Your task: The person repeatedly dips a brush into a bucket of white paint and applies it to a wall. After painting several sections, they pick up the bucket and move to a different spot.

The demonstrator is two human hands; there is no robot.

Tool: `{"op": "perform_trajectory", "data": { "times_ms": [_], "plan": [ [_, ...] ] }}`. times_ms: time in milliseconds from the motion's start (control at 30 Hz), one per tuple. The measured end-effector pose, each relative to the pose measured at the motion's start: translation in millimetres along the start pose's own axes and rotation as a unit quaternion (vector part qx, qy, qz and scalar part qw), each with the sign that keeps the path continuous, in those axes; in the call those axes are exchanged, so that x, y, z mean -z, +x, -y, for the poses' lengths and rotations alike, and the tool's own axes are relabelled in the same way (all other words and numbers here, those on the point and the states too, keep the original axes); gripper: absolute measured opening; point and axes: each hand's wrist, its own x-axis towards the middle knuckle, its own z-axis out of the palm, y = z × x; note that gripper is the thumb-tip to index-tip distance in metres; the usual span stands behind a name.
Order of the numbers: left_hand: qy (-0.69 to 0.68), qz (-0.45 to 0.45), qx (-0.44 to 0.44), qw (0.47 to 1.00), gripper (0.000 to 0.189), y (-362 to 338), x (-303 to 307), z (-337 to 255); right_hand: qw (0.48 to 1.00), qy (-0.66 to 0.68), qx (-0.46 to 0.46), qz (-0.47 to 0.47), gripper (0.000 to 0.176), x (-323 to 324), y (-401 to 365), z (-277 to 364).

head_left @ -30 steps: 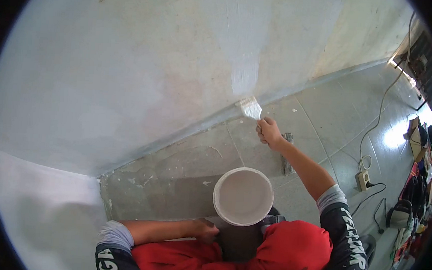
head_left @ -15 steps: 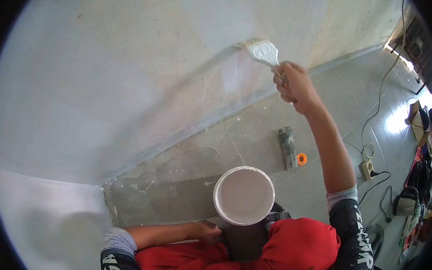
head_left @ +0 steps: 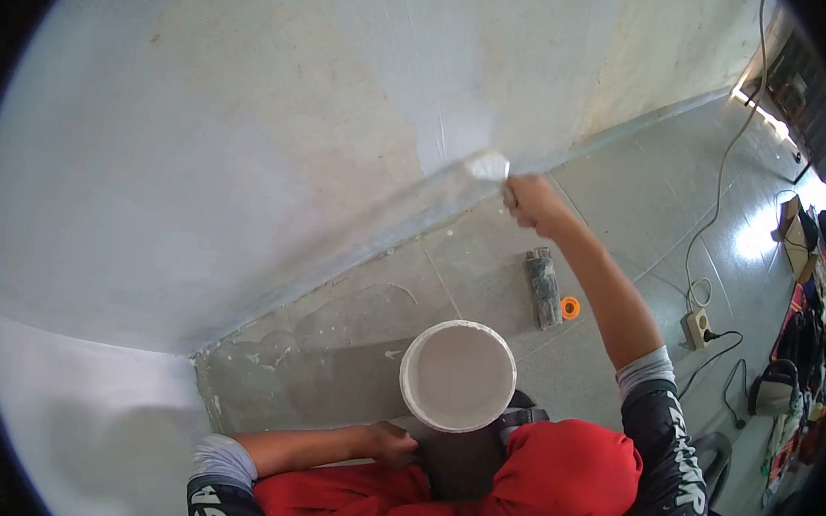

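A wide white paint brush [head_left: 489, 165] is in my right hand [head_left: 532, 206], whose fingers are wrapped round its handle. The brush head is at the lower part of the pale wall [head_left: 279, 136], just above the skirting, and looks blurred. My left hand [head_left: 392, 444] rests near my lap, beside the bucket, with its fingers curled; what it holds, if anything, is hidden. Between my arms stands a round white bucket [head_left: 454, 432] with pale liquid [head_left: 459, 374] inside.
On the tiled floor [head_left: 633, 215] lie a dark, stained cylindrical object [head_left: 544, 288] and an orange ring [head_left: 570, 308]. A power socket block [head_left: 698, 327] with cables lies further right. Cloths and other items [head_left: 786, 413] are heaped at the right edge.
My right hand has moved down the wall with the brush, slightly to the left. My left hand has hardly moved. The view has shifted slightly.
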Motion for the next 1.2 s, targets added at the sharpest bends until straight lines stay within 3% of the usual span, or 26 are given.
{"op": "perform_trajectory", "data": {
  "times_ms": [67, 133, 167, 233, 267, 333, 367, 433, 567, 633, 700, 733, 800, 867, 933, 1000, 1067, 1133, 1200],
  "plan": [
    [-0.041, -0.022, 0.005, 0.999, 0.032, -0.9, -0.4, 0.4, 0.996, -0.025, 0.073, -0.051, 0.018, 12.0, -22.3, 50.7],
    [0.006, -0.059, -0.055, 0.997, 0.029, -3.1, -0.6, 1.2, 0.976, 0.182, 0.122, -0.016, 0.019, 22.2, -58.1, 96.2],
    [0.007, -0.058, -0.054, 0.997, 0.029, 7.1, -15.7, 14.6, 0.975, 0.183, 0.122, -0.017, 0.019, 22.9, -69.0, 105.5],
    [0.299, 0.077, -0.042, 0.95, 0.029, 31.8, -45.1, 37.3, 0.968, 0.184, 0.169, -0.033, 0.02, 21.1, -83.2, 113.6],
    [0.299, 0.076, -0.043, 0.95, 0.029, 31.0, -46.1, 40.0, 0.968, 0.183, 0.168, -0.033, 0.02, 16.2, -80.1, 106.3],
    [0.085, 0.01, 0.011, 0.996, 0.028, 9.2, -10.3, 9.2, 0.95, 0.243, 0.187, -0.056, 0.019, -2.2, -57.3, 71.6],
    [0.084, 0.008, 0.009, 0.996, 0.028, 8.3, -14.7, 13.8, 0.949, 0.237, 0.194, -0.074, 0.02, -14.8, -44.2, 51.7],
    [0.076, -0.075, -0.059, 0.993, 0.025, 9.1, -23.5, 26.1, 0.955, 0.281, 0.095, -0.019, 0.019, -31.6, -11.7, 3.6],
    [0.074, -0.069, -0.028, 0.994, 0.023, -0.5, 2.2, -5.4, 0.979, 0.202, -0.006, -0.002, 0.019, -53.3, 9.4, -67.1],
    [0.09, -0.013, 0.049, 0.995, 0.033, -5.4, 16.1, -21.3, 0.982, 0.182, -0.05, 0.007, 0.019, -58.6, 5.7, -65.5],
    [0.093, -0.009, 0.055, 0.994, 0.033, -6.3, 11.8, -17.6, 0.982, 0.172, -0.065, 0.031, 0.019, -61.8, 2.2, -57.5],
    [0.096, -0.003, 0.059, 0.994, 0.033, -7.2, 10.0, -17.1, 0.983, 0.171, -0.064, 0.035, 0.019, -63.4, -3.4, -39.7],
    [0.076, 0.005, 0.065, 0.995, 0.028, -8.7, 8.2, -17.0, 0.985, 0.166, 0.034, -0.035, 0.02, -60.9, -12.1, 7.0],
    [0.058, 0.017, 0.071, 0.996, 0.023, -11.9, 12.9, -21.8, 0.978, 0.167, 0.125, -0.029, 0.022, -47.5, -43.6, 64.5],
    [0.074, 0.048, 0.078, 0.993, 0.032, -16.8, 24.9, -32.9, 0.953, 0.257, 0.16, 0.033, 0.022, -33.1, -77.0, 108.1],
    [0.074, 0.051, 0.077, 0.993, 0.032, -14.0, 22.3, -27.4, 0.948, 0.268, 0.171, 0.028, 0.021, -34.8, -92.2, 122.7],
    [0.076, 0.052, 0.074, 0.993, 0.032, -11.4, 18.6, -23.1, 0.943, 0.278, 0.184, 0.022, 0.021, -44.8, -91.3, 117.6],
    [0.081, 0.038, 0.09, 0.992, 0.033, -11.7, 16.4, -21.7, 0.931, 0.316, 0.178, -0.031, 0.019, -68.7, -63.1, 76.6],
    [0.081, 0.026, 0.08, 0.993, 0.033, -16.6, 18.5, -24.4, 0.94, 0.311, 0.14, -0.016, 0.02, -94.6, -25.3, 18.5]
  ]
}}
